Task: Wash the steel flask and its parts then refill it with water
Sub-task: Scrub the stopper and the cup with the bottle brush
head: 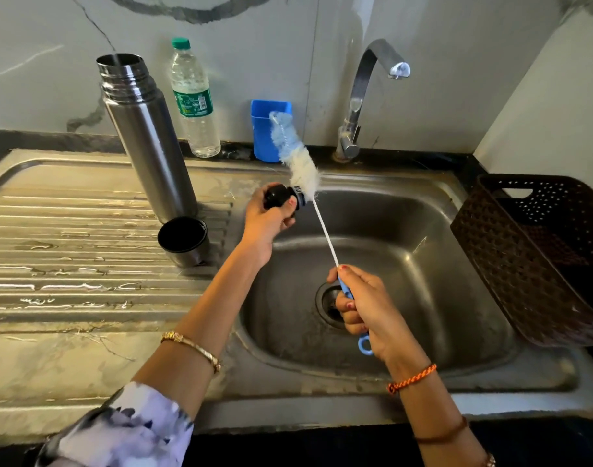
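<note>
The steel flask [146,136] stands upright and uncapped on the wet drainboard [69,237], left of the sink basin [406,264]. Its cup lid [183,241] sits in front of it, mouth up. My left hand [268,220] grips the black stopper [281,196] over the basin's left rim. My right hand [365,308] holds the blue handle of a long bottle brush [296,156]. The brush's white and blue bristle head touches the stopper and points up toward the wall.
A plastic water bottle [194,99] with a green cap and a blue cup [269,129] stand against the back wall. The tap [365,96] is behind the basin, with no water running. A dark perforated basket [537,257] sits at the right. The drain [330,305] lies under my right hand.
</note>
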